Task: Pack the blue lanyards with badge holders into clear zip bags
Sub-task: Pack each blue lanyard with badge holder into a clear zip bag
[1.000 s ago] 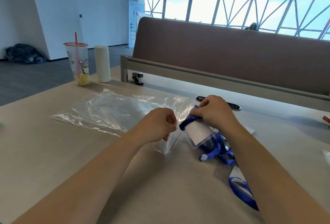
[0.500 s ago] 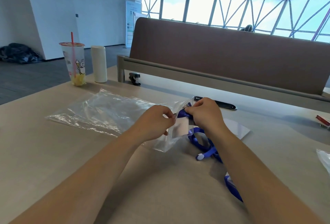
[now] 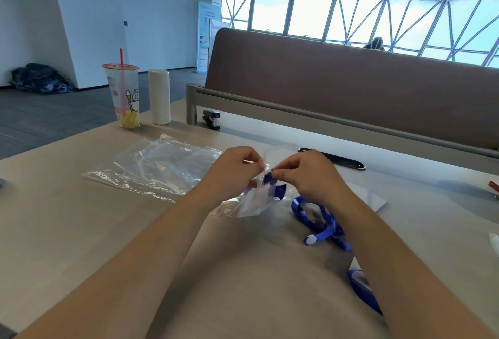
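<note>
Bare table point(image 3: 67, 230) runs along the near edge and left side. Flat bags point(image 3: 156, 165) cover the left middle; cup point(image 3: 124, 95), bottle point(image 3: 159, 97) and stapler point(image 3: 212, 119) stand by the far edge; lanyards point(image 3: 326, 234) sprawl near the right edge.

bright daylight pours in from the windows point(image 3: 351, 22) at one o'clock, blown out pale. soft shadows pool on the table point(image 3: 67, 230) at six o'clock. glare streaks the clear bags point(image 3: 162, 168) at ten o'clock. straight lines bow near the edges, and the blue lanyard point(image 3: 324, 233) at four o'clock looks blurred.

Both hands point(image 3: 272, 174) pinching clear zip bag point(image 3: 253, 201), blue lanyard point(image 3: 321, 219) trailing out
</note>
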Tool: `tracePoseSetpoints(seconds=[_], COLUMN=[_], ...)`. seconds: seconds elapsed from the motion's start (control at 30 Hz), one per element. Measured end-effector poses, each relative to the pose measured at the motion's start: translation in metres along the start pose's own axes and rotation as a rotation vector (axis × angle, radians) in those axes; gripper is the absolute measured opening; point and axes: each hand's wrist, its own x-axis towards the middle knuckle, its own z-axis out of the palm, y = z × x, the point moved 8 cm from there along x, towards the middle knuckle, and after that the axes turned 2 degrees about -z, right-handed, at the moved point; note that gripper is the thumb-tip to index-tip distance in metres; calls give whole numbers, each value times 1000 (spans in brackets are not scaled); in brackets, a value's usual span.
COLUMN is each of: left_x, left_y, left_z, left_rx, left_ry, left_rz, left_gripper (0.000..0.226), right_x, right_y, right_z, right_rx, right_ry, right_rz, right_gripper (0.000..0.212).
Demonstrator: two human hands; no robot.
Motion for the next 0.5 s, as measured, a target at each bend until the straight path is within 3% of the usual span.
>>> tracePoseSetpoints(seconds=[0.1, 0.2, 0.3, 0.5], left_x=[4, 6, 8, -6], left_y=[-3, -1, 8, 24], left_z=[-6, -10, -6, -4], left_rx=[-51, -92, 103, 415], left_ry=[10, -26, -114, -208], left_rz=[-17, -25, 19, 94], left_gripper=[14, 13, 12, 10], right_x=[-1, -6, -7, -14], right_y=[-2, 3, 1, -4], right_z=[-10, -33, -24, -18], right_rx=[-111, -186, -205, -120], right_ry=[27, 219, 158, 203], right_rz=[-26, 26, -2, -80], right_gripper=[16, 34, 48, 18])
